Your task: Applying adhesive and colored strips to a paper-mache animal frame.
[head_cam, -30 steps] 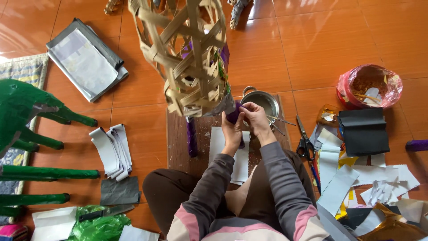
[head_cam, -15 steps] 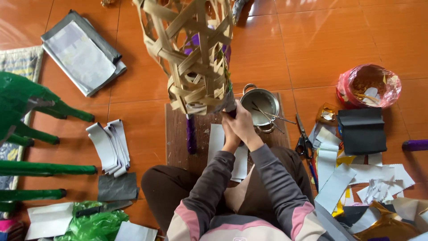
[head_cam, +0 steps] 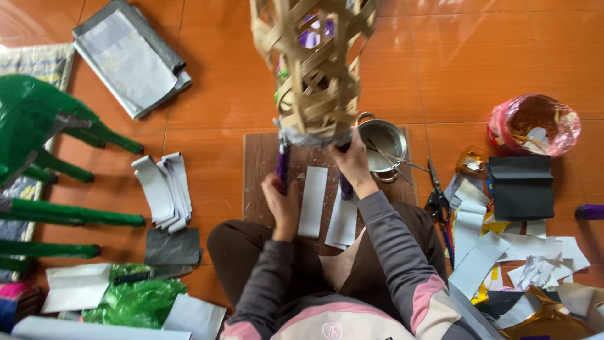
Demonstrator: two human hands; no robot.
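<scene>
Orange floor tiles surround my brown wooden board (head_cam: 261, 182). Over it stands a tall woven bamboo-strip frame (head_cam: 314, 69), long axis upright, top toward me. My left hand (head_cam: 282, 204) grips its purple leg (head_cam: 283, 165); my right hand (head_cam: 353, 165) clasps the base.

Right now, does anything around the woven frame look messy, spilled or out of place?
Nothing spilled. White paper strips lie scattered in a loose heap right of the person, beside scissors. Both hands, left and right, grip the purple legs of the bamboo frame.
</scene>
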